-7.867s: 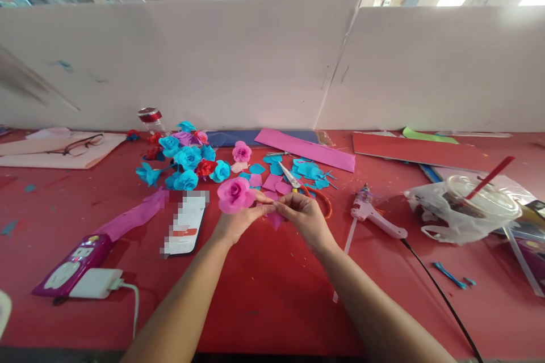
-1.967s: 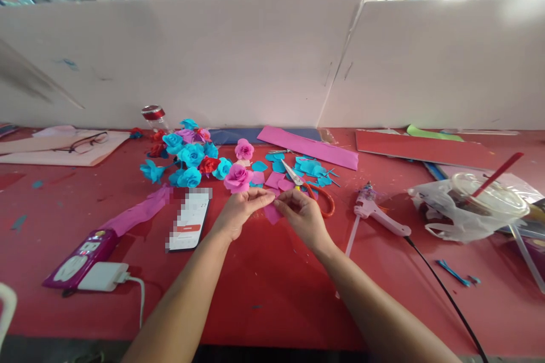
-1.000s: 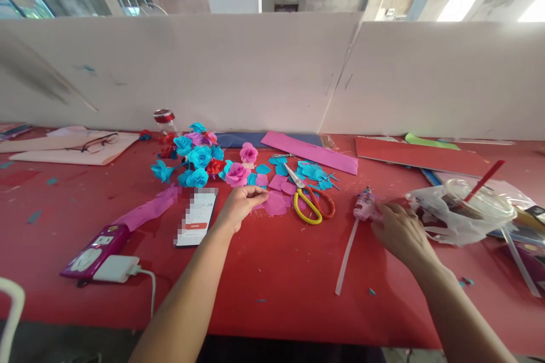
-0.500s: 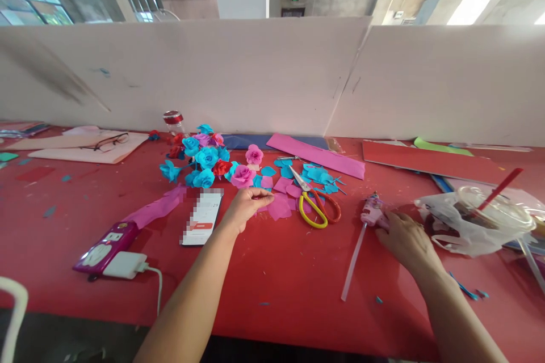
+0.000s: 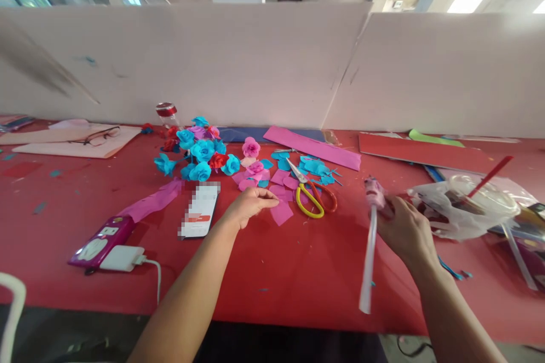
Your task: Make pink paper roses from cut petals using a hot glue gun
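Note:
My left hand (image 5: 252,204) is closed, thumb and fingertips pinched on the edge of a pink paper petal (image 5: 281,213) above the red table. My right hand (image 5: 406,228) wraps the handle of a pink hot glue gun (image 5: 374,193), partly hidden by the fingers. A long clear glue stick (image 5: 368,264) sticks out of the gun's back, toward me. Between the hands lie scissors (image 5: 313,195) with one yellow and one red handle. Loose pink petals (image 5: 279,177) and blue petals (image 5: 315,165) are scattered behind them. Two pink paper flowers (image 5: 251,147) lie just beyond my left hand.
A bunch of blue and red paper flowers (image 5: 202,150) stands left, near a phone (image 5: 200,210). A purple power strip (image 5: 100,244) with a white charger (image 5: 122,258) lies further left. On the right is a plastic bag with a cup (image 5: 464,204). A white partition (image 5: 213,62) runs behind.
My right hand has picked up the glue gun, and its glue stick has swung right toward me. My left hand has drawn the pink petal nearer. The nearer pink flower has tipped over.

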The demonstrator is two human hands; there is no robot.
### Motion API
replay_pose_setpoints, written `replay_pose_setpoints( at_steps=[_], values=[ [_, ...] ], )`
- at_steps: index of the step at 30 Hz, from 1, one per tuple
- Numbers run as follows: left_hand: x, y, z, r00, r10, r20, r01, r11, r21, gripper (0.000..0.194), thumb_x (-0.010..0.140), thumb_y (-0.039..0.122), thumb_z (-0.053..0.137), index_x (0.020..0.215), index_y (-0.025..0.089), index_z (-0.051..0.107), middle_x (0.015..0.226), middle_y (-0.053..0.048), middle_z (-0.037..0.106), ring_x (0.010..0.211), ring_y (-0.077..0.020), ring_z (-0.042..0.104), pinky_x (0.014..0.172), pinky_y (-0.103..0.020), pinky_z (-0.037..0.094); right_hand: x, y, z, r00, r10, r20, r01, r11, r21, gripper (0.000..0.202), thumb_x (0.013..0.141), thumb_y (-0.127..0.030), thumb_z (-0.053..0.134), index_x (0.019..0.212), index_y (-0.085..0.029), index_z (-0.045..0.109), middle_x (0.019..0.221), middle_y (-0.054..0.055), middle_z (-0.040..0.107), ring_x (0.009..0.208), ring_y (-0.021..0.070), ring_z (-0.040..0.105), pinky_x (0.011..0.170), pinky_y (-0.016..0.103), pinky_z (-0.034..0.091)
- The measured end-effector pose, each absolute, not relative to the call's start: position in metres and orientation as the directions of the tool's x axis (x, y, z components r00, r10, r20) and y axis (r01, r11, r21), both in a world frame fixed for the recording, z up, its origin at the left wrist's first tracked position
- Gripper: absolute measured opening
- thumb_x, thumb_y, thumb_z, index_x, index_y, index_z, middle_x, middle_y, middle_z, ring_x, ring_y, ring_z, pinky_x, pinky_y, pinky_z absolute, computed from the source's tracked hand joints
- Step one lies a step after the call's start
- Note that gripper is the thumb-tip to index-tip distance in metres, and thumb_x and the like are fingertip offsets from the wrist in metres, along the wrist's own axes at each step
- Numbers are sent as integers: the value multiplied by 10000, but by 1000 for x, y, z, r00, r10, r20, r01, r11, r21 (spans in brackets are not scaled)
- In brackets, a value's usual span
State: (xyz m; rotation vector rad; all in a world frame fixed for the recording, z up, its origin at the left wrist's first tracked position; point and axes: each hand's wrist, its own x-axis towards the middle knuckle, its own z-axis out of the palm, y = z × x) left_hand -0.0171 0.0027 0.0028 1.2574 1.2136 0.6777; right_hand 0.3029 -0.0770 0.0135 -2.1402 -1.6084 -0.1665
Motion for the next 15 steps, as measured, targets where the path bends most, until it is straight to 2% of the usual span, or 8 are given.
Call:
replay_pose_setpoints(
  at_steps=[2,3,5,7,11,15],
  values=[
    [-13,2,-2,271,899,-345,281,268,921,234,564,353,756,712,176,721,573,24,572,469,-61,322,477,-242,206,293,-86,19,335,898,285,879,-189,-437,211,779,-354,514,844,-169,593,717,67,611,659,219,572,584,305,404],
    [-11,2,-4,268,896,-354,295,273,916,239,539,355,768,688,173,720,590,11,595,484,-69,352,481,-241,220,288,-91,20,315,925,210,830,-161,-534,247,811,-402,494,807,-173,586,653,38,575,594,185,536,541,285,387],
    [-7,2,-9,268,899,-347,306,262,915,240,509,353,781,653,174,712,632,-11,634,527,-90,418,497,-240,260,276,-102,21,192,979,70,696,-85,-713,367,858,-499,446,774,-167,577,597,10,521,529,141,472,492,258,367],
    [-5,2,-14,262,911,-319,318,230,920,215,510,346,775,620,179,697,644,-15,645,568,-108,468,525,-239,303,263,-111,21,27,999,-18,575,-30,-818,432,875,-549,423,787,-156,577,608,11,515,543,128,469,507,249,392],
    [-2,1,-19,283,914,-292,346,187,920,178,530,318,765,605,178,685,644,-10,649,628,-131,538,605,-253,385,237,-121,18,-165,981,-99,532,4,-847,428,893,-556,408,749,-174,536,647,14,523,596,127,489,557,248,431],
    [-1,0,-18,299,886,-354,326,254,910,189,495,225,791,635,166,678,658,-16,660,652,-147,579,644,-272,440,221,-119,14,-214,971,-108,566,34,-823,367,900,-521,425,755,-192,497,631,-15,489,578,119,469,534,238,413]
  ],
)
